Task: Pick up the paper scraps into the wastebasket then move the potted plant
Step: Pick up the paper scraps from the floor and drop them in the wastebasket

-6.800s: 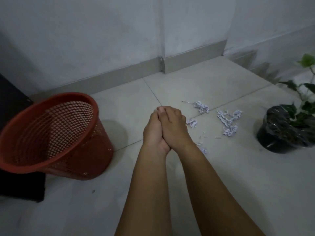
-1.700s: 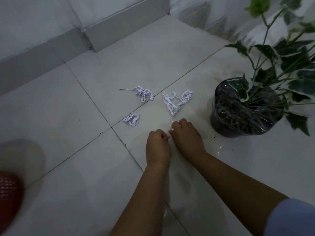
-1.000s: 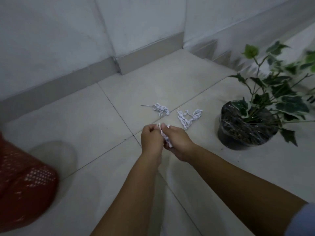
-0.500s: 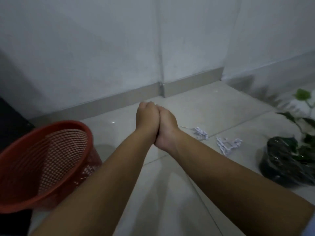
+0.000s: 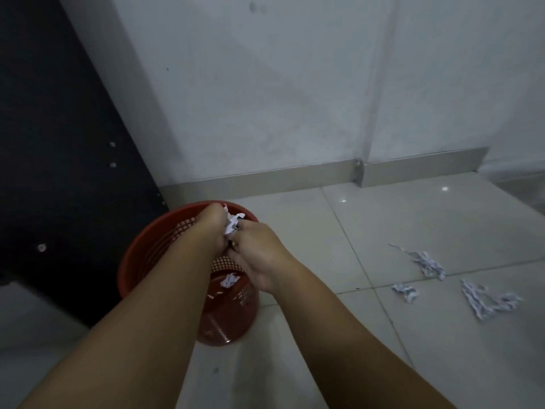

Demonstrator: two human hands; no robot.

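A red mesh wastebasket (image 5: 138, 258) stands on the tiled floor by a dark cabinet. Above its mouth my left hand (image 5: 211, 228) and my right hand (image 5: 259, 255) are pressed together around a wad of white paper scraps (image 5: 233, 222). Part of the wad pokes out between the fingers. One scrap (image 5: 229, 280) is inside the basket. Loose scraps lie on the floor at the right: a long bunch (image 5: 427, 262), a small piece (image 5: 405, 290) and a larger pile (image 5: 486, 301). The potted plant is out of view.
A dark cabinet (image 5: 59, 143) rises at the left, right behind the wastebasket. A white wall with a grey skirting board (image 5: 295, 174) runs along the back. Pale floor tiles (image 5: 339, 335) spread to the right and toward me.
My view and both hands have swung left from the scraps on the floor. The hands, still clasped on the wad, now hang over the wastebasket. The plant has left the view.
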